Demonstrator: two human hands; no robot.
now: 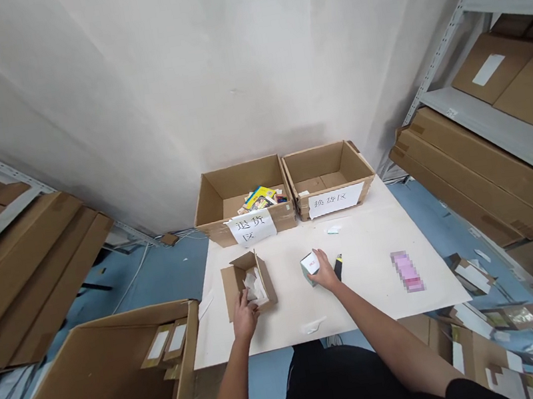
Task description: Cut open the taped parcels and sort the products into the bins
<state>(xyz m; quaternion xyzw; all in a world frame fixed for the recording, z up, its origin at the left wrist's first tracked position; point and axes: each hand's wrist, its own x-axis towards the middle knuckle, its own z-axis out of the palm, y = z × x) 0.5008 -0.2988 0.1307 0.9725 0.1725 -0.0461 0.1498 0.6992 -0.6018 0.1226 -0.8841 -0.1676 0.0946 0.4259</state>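
My left hand (244,316) rests on the near edge of a small open cardboard box (248,284) that has white packing paper inside; its fingers curl over the rim. My right hand (325,271) is closed around a small pale green and white carton (310,266) that stands on the white table (362,292). A dark marker with a yellow tip (338,267) lies just right of that hand.
Two open cardboard bins with paper labels stand at the table's far edge: the left one (240,197) holds colourful items, the right one (328,173) looks empty. A pink item (406,270) lies at the right. A large open carton (99,388) stands at my left; shelves of boxes line both sides.
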